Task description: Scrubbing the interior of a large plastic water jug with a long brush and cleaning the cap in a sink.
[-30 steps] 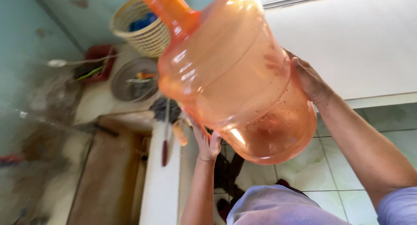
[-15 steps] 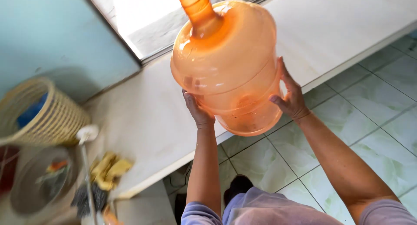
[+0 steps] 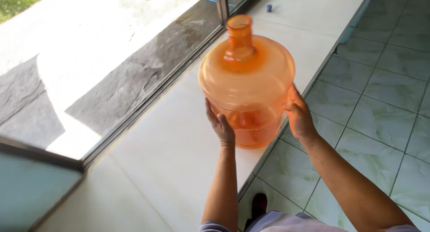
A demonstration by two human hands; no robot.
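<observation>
The left hand [image 3: 220, 124] and right hand [image 3: 298, 115] press flat on both sides of the big orange jug [image 3: 246, 79], upright over the white ledge [image 3: 170, 160] edge, so it might slip and drop.

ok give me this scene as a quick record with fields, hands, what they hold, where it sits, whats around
left hand: left hand pressed flat on the lower left side of the jug
right hand: right hand pressed on the lower right side
held thing: orange water jug, translucent, upright, neck open with no cap
grip: both palms clamp the jug from opposite sides
position: over the edge of the white ledge; whether it rests on it cannot be told
nearby: window frame to the left, green tiled floor to the right, small blue cap far along the ledge
</observation>
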